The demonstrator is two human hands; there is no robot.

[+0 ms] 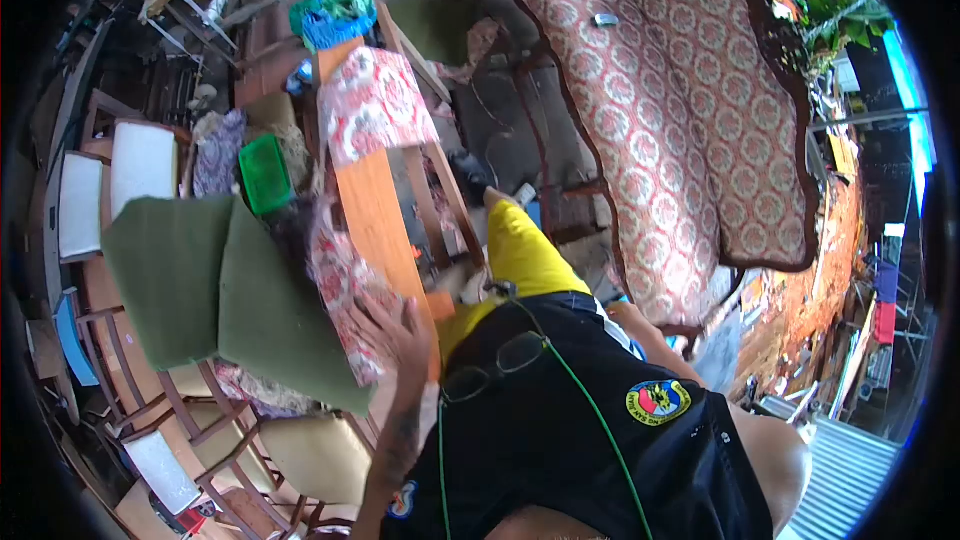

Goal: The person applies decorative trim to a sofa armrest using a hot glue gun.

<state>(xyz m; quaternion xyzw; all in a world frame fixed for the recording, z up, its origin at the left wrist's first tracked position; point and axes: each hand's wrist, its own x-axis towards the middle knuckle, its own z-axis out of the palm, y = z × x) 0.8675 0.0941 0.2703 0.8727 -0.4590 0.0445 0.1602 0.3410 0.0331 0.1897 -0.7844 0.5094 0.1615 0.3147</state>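
My left hand [393, 331] lies with its fingers spread on a red-and-white floral fabric [345, 285], beside an orange wooden board [380, 230]. Another floral fabric piece [375, 105] is draped across the board farther up. At my right side, near my waist, my right hand [622, 314] shows only in part; its fingers are hidden from view. A blue and green plastic bag [333, 17] sits at the board's far end.
A floral sofa [650, 110] with dark wooden trim fills the right. Green cushions [240, 290], a green basket [265, 174] and wooden chair frames [205, 420] are on the left. A white-topped seat [143, 165] stands at far left.
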